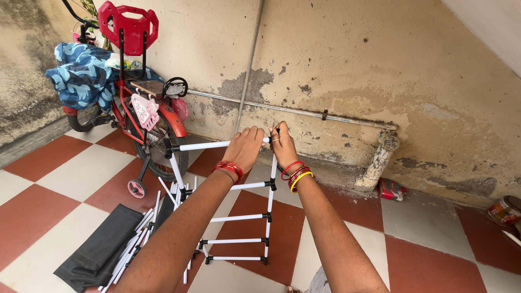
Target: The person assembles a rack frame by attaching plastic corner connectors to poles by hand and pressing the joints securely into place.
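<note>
A rack frame (239, 217) of thin white tubes joined by black plastic connectors stands upright on the red-and-white tiled floor (49, 179) at the centre of the frame, with several horizontal rungs between its posts. The left hand (245, 147) is closed over the top tube, knuckles up, red bangles at the wrist. The right hand (282, 145) grips the top right corner connector, fingers curled, just beside the left. Both forearms reach up from the bottom edge. Loose tubes (135, 244) and a black fabric sheet (100, 247) lie lower left; a red bicycle (135, 103) stands upper left.
</note>
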